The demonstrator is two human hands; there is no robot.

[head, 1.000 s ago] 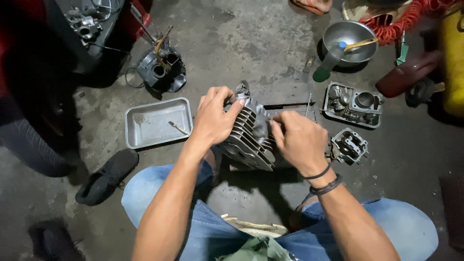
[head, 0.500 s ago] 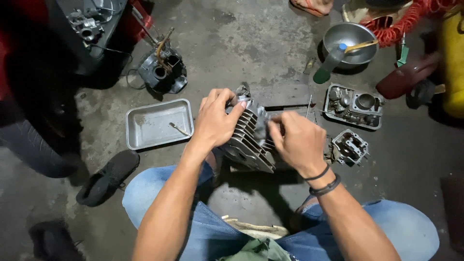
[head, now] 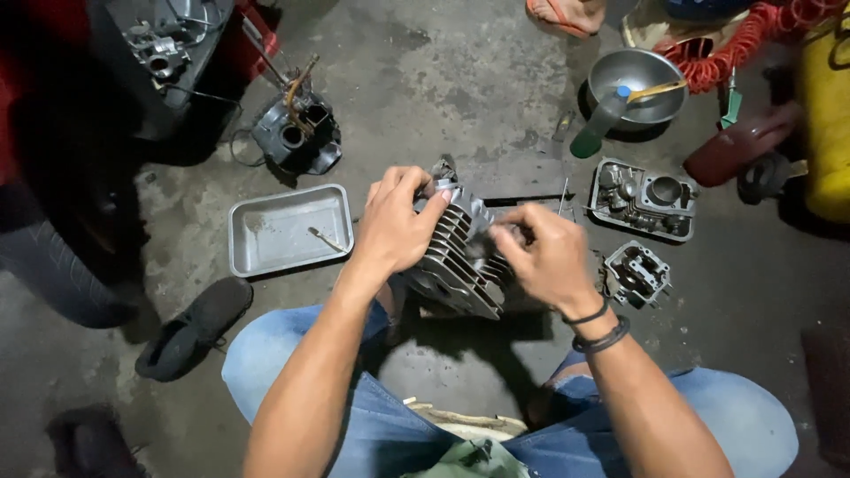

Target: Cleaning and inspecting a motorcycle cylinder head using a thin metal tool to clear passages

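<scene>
Gripping finned cylinder, both hands

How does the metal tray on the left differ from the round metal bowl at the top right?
The metal tray is rectangular and shallow; the metal bowl is round and deeper. The tray holds only one small thin item, while the bowl has a yellow-handled tool resting across it and a green bottle leaning at its rim. The tray lies close beside the left hand; the bowl sits farther off, beyond the right hand. Both are bare grey metal on the concrete floor.
</scene>
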